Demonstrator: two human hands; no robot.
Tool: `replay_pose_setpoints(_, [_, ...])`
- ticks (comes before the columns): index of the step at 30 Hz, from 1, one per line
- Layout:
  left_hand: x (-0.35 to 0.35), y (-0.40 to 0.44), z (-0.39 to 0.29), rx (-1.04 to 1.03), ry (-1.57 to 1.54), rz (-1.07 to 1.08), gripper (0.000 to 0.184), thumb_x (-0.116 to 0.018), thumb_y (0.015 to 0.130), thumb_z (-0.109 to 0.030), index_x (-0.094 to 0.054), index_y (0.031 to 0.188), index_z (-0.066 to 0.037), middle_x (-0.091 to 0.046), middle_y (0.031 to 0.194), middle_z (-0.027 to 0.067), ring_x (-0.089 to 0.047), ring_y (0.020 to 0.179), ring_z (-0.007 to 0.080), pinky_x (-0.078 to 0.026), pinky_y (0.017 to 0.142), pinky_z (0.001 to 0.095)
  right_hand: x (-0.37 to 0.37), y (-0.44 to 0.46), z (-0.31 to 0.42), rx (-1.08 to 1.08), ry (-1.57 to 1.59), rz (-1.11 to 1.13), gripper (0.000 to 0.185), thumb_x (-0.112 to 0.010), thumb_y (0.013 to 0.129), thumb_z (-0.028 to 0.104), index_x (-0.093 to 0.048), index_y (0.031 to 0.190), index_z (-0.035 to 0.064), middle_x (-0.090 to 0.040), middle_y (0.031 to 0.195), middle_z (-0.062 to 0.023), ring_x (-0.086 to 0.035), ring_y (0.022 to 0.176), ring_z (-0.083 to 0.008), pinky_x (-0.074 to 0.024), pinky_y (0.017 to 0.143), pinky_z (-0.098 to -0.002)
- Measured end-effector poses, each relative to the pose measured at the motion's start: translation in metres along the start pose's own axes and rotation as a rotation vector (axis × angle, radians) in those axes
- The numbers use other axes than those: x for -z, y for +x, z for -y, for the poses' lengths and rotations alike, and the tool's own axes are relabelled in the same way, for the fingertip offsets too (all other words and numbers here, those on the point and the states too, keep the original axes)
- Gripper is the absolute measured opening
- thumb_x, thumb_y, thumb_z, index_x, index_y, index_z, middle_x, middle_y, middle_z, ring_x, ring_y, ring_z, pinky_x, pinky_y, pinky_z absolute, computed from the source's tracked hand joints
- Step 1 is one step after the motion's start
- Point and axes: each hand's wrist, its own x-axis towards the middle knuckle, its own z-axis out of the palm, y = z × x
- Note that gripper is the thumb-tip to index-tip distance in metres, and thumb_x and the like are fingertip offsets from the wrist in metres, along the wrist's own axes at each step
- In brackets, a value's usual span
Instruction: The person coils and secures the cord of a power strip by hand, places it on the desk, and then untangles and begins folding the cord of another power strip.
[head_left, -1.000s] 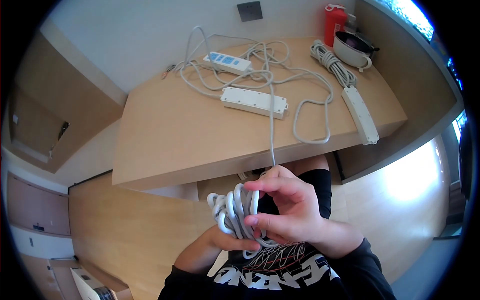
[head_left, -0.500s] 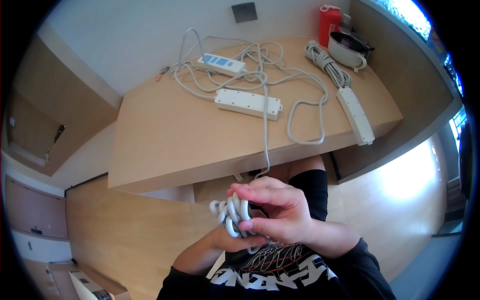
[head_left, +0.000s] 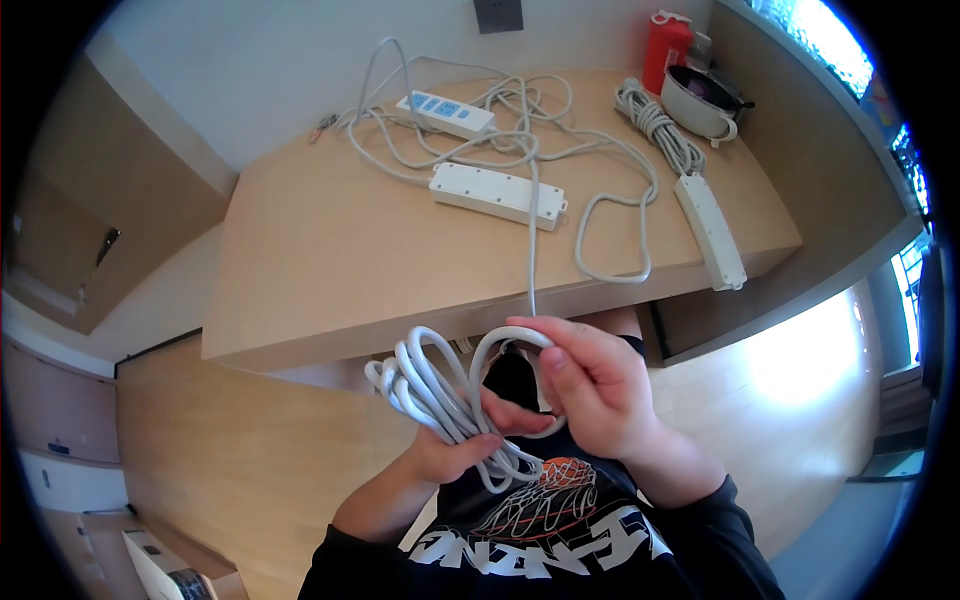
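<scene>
At the desk, left fingers clasp coiled cable; right fingers pinch it.

Cord coil before desk

Pale grey cable coil, white power strip with blue panels, tan bench, red bottle, black shirt printed with orange basketball and white lettering

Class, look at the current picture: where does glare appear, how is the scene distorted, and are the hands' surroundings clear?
Head view: strong glare whitens the floor at right; head view: black corners and the bowed wooden panel suggest a wide, fisheye-like lens; head view: the coiled cable looks reasonably sharp.
</scene>
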Motion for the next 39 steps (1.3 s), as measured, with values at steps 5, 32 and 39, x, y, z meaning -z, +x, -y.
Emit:
replay_pose_setpoints(5, [-0.005,0.008,-0.009,0.141,-0.174,0.192,0.01,-0.063,0.084,0.001,-0.054,0.086,-0.002,-0.058,0.124,0.029,-0.051,0.129,0.0396,-0.038,0.11,0.0535,0.01,0.012,-0.012,-0.126,0.373,0.203,0.026,-0.048,0.102,0.008,-0.062,0.122,-0.0005,-0.064,0.082,-0.0034,-0.06,0.067,-0.0083,-0.044,0.059,-0.0199])
replay_pose_setpoints(32, [-0.011,0.008,0.004,0.098,0.334,0.093,0.018,-0.079,0.081,-0.016,-0.066,0.086,-0.005,-0.067,0.078,0.0032,-0.065,0.074,0.0139,-0.053,0.064,0.028,-0.005,0.007,-0.013,-0.206,0.406,0.574,0.06,-0.067,0.092,0.01,-0.042,0.145,-0.0028,-0.062,0.127,-0.013,-0.06,0.112,-0.0166,-0.0489,0.095,-0.0303])
replay_pose_setpoints(39, [-0.006,0.009,0.023,0.071,-0.093,0.26,0.016,-0.063,0.088,0.002,-0.055,0.102,-0.001,-0.069,0.098,0.0156,-0.069,0.1,0.0273,-0.057,0.089,0.0394,0.001,0.013,-0.022,0.015,0.166,0.534,0.064,-0.072,0.086,0.011,-0.046,0.144,-0.0003,-0.067,0.118,-0.0166,-0.07,0.091,-0.0231,-0.052,0.086,-0.03])
